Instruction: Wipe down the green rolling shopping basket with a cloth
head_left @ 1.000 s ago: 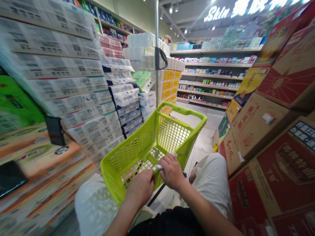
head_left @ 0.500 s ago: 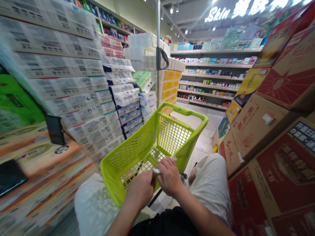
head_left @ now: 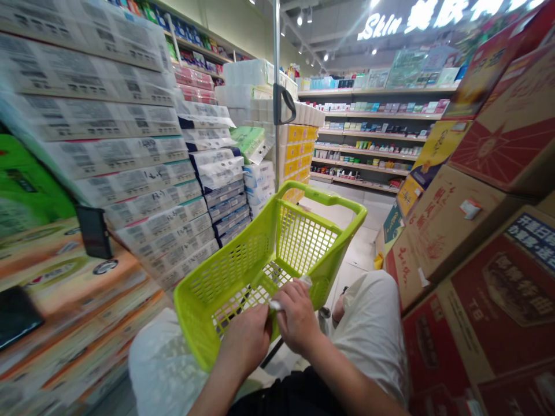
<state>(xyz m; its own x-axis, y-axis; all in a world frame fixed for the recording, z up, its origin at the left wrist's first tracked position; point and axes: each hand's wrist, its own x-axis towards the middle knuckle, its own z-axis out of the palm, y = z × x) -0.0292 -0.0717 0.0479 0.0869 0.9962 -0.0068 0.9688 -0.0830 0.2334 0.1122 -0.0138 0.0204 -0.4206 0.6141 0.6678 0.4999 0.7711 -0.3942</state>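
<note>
As white cloth-like piece (head_left: 276,305) is held in closed right hand (head_left: 297,318) at near rim of green basket (head_left: 323,282), left hand (head_left: 248,338) is curled at same rim, its hold cannot be told. Basket is flanked by white-trousered knees (head_left: 373,309). Left of basket: white packs (head_left: 143,153) stacked, black phone-like device (head_left: 94,232) stood on orange packs (head_left: 121,306). Right: cartons (head_left: 448,222) piled. Beyond: stocked shelves (head_left: 373,114).

A lit sign (head_left: 381,26) reads "Skin"; a red carton (head_left: 477,296) bears "郎牌特曲" and "T8".
</note>
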